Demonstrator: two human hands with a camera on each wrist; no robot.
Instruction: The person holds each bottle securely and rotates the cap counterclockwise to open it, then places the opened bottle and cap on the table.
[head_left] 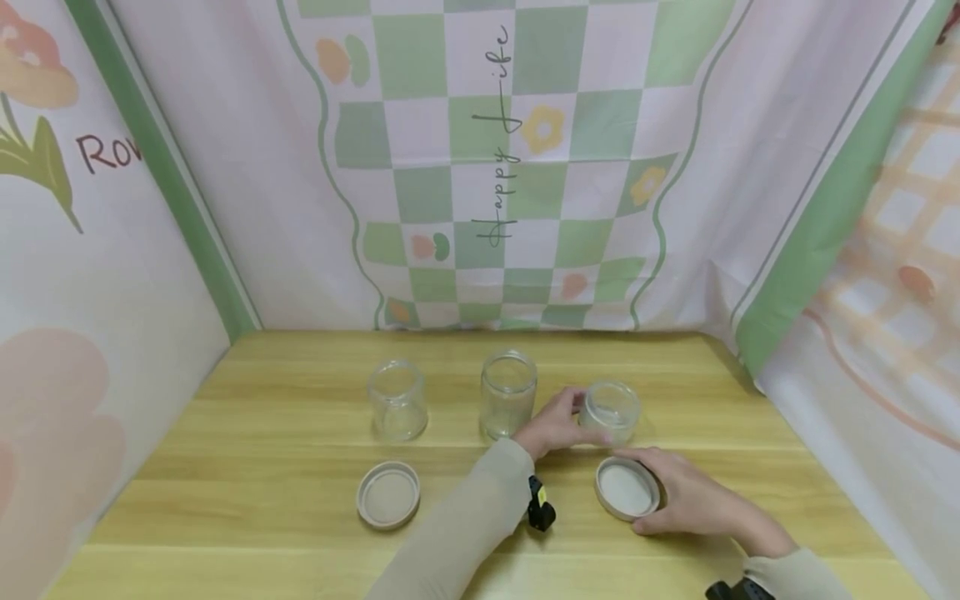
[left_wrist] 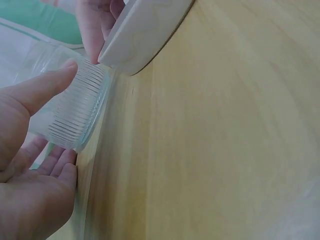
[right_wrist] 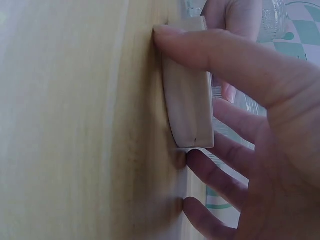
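Observation:
My left hand (head_left: pixel 558 423) is around the short clear glass jar (head_left: pixel 611 412) that stands at the right of the table. In the left wrist view its thumb lies along the ribbed side of the jar (left_wrist: pixel 77 107), with fingers on the opposite side. Just in front of that jar, my right hand (head_left: pixel 693 497) grips a round, pale wooden-looking lid (head_left: pixel 628 489) by its edge, hollow side up. Seen from the right wrist, the thumb lies on one side of the lid (right_wrist: pixel 189 105) and the other fingers spread along the far side.
To the left stand a taller glass jar (head_left: pixel 508 400) and another clear jar (head_left: pixel 399 408), both uncovered. A second round lid (head_left: pixel 388 496) lies hollow side up on the wooden table (head_left: pixel 247 492), left of my left forearm. Patterned curtains (head_left: pixel 480 183) hang behind and beside the table.

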